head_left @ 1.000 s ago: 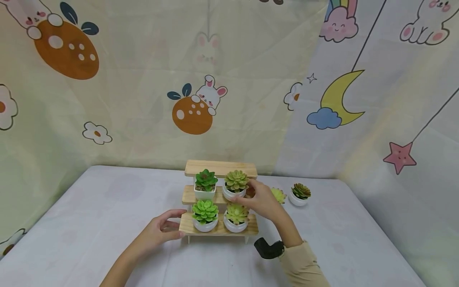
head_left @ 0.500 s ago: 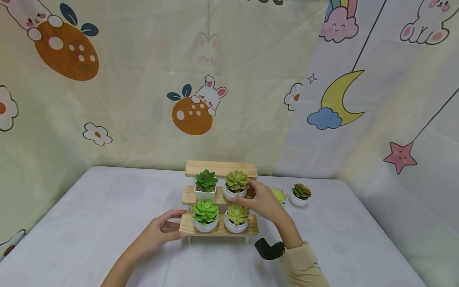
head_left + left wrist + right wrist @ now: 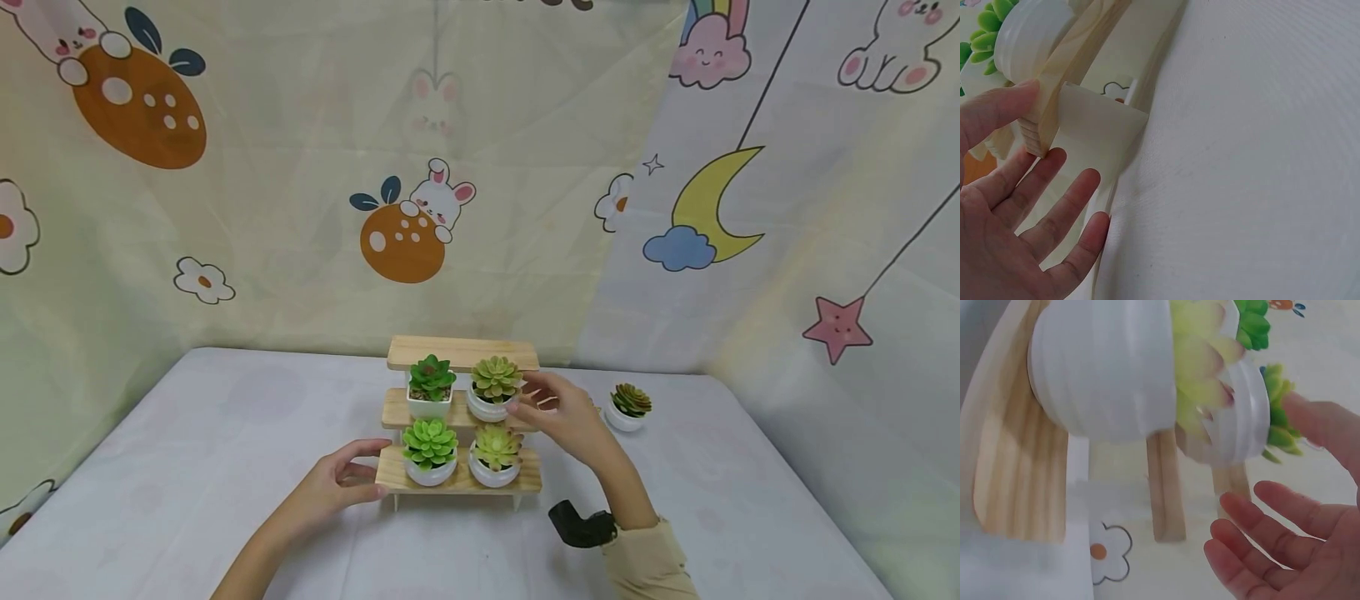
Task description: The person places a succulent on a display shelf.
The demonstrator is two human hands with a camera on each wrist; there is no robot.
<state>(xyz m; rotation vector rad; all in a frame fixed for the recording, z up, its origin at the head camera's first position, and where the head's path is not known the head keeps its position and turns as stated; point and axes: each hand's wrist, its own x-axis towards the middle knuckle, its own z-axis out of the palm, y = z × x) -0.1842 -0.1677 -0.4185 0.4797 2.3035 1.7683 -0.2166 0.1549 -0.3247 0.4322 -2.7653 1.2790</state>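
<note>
A three-tier wooden plant stand [image 3: 462, 353] carries four-sided and round white pots with artificial succulents. My left hand [image 3: 337, 479] pinches the left end of its lowest board [image 3: 1034, 134], thumb on top and index finger below, other fingers spread. On the middle tier, at the right, sits a round-potted succulent [image 3: 490, 408]. Beside that pot is my right hand [image 3: 564, 417], fingers loosely spread and holding nothing. A dark green succulent in a square pot [image 3: 430, 407] stands left on the same tier. Below are a bright green succulent [image 3: 430, 446] and a yellow-green succulent [image 3: 495, 450].
The top board of the stand bears no pot. Right of the stand, a dark reddish-green succulent [image 3: 628, 404] in a white pot stands on the white-covered table [image 3: 720, 500]. A cartoon-printed cloth [image 3: 525, 208] hangs behind the table.
My right hand has let go of the middle-tier pot and drawn slightly right, its fingers opening. It now covers most of the yellow-green plant behind it. The left hand stays put.
</note>
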